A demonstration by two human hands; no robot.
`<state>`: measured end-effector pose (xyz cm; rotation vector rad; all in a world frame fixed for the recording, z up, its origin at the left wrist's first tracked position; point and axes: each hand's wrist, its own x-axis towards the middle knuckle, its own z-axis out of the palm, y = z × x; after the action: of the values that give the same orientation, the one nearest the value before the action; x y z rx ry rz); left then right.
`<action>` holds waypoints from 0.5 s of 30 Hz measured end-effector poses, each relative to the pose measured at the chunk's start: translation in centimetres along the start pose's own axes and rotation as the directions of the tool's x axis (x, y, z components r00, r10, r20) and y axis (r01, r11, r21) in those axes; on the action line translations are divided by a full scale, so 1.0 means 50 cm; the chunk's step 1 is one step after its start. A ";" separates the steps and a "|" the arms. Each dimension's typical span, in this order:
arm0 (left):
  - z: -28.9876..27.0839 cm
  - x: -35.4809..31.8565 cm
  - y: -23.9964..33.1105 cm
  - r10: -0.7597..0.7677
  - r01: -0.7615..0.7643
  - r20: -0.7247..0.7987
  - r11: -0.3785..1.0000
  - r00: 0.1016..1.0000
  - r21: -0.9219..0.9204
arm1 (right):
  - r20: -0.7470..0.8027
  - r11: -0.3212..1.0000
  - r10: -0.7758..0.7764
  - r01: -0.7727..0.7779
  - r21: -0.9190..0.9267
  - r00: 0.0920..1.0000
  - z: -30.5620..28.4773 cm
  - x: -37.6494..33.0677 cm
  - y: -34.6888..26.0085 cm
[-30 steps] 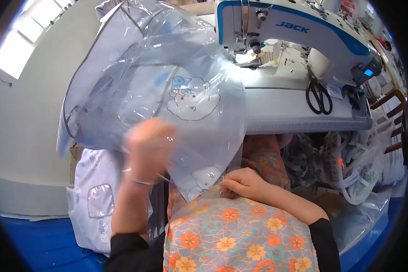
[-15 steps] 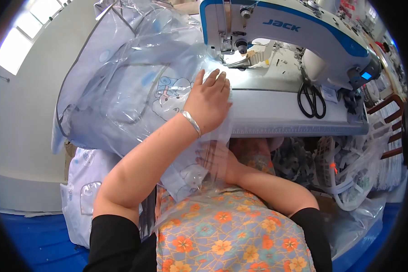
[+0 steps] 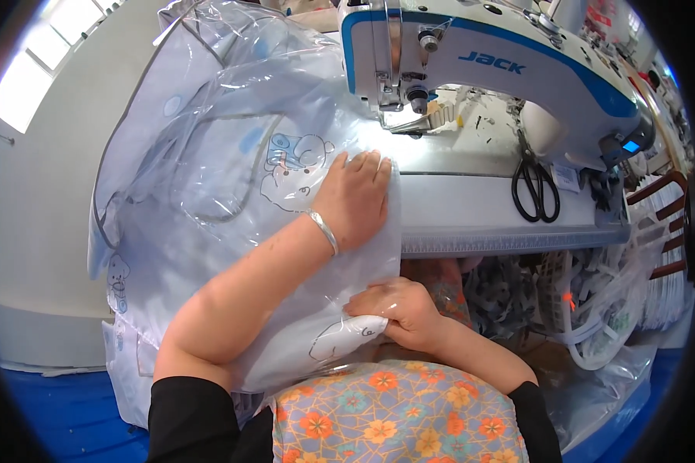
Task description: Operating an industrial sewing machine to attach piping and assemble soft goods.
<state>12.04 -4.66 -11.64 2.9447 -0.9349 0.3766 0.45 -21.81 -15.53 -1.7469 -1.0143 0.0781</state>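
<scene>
A pale bluish-white cloth piece (image 3: 316,262) with cartoon animal prints spreads over the left of the sewing table and hangs toward my lap. See-through plastic film (image 3: 224,92) lies wrinkled over its upper part, and a grey-bordered pocket shape (image 3: 235,166) shows beneath. My left hand (image 3: 353,193) rests palm down on the cloth, fingers stretched, just in front of the needle area. Lower down, my right hand (image 3: 401,309) is closed on the hanging cloth edge, its fingertips partly hidden. At the back stands a white and blue sewing machine (image 3: 463,38), its presser foot (image 3: 413,127) beside the cloth.
Black scissors (image 3: 534,189) lie on the machine bed at the right. Thread scraps (image 3: 483,122) dot the plate. A ruler strip (image 3: 510,241) runs along the table's front edge. Below right stands a white plastic basket (image 3: 587,332) near grey fabric scraps (image 3: 502,293).
My left hand has slid slightly down toward me with the cloth. My right hand has moved down and right and closed on the cloth edge, and the lower cloth is now spread smoother.
</scene>
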 end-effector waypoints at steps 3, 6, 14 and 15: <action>0.004 0.009 -0.012 0.058 -0.058 0.017 0.998 0.998 -0.022 | -0.038 0.999 -0.011 0.013 0.044 0.999 -0.015 0.022 0.016; 0.014 0.015 -0.017 0.062 -0.062 -0.028 0.998 0.998 -0.005 | -0.085 0.999 -0.047 0.048 0.010 0.995 -0.034 0.041 0.032; 0.018 0.059 -0.068 0.193 -0.190 -0.136 0.981 0.972 0.034 | -0.101 0.995 0.031 -0.040 -0.087 0.994 -0.086 0.097 0.055; 0.014 0.061 -0.071 0.167 -0.176 -0.126 0.983 0.978 -0.060 | -0.097 0.996 0.041 -0.049 -0.080 0.994 -0.092 0.103 0.058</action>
<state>16.65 -3.57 -11.43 2.7508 -1.1639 0.5087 7.71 -22.09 -13.78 -1.8314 -0.9196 -0.0190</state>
